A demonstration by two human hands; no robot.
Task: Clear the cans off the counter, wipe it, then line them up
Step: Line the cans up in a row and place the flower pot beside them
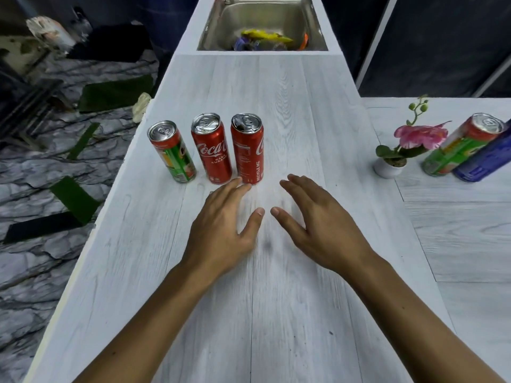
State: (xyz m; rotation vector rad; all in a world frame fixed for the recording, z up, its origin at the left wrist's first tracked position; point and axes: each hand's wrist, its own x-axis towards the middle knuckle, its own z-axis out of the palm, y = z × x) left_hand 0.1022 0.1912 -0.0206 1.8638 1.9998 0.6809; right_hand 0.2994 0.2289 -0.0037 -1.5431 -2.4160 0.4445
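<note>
- Head view: woodgrain counter [276,313]; three slim metal cylinders upright at 11 o'clock: green can [172,154], Coca-Cola can [212,150], second Coca-Cola can [247,150].
- Left hand [221,233], right hand [320,230]: fingers straight, spread, gripping nothing.

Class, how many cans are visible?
5. Row at left: green can, red can, second red can. Right of the flowerpot: another green can, blue can. More may be hidden.

- Pale wood-grain tabletop [276,299], branching off to the right.
- Steel sink [262,17] sunk into its far end.
- Grey marble-patterned floor [27,272] on the left, strewn with green strips [74,197].
- Dark panels [442,37] behind, on the right.
</note>
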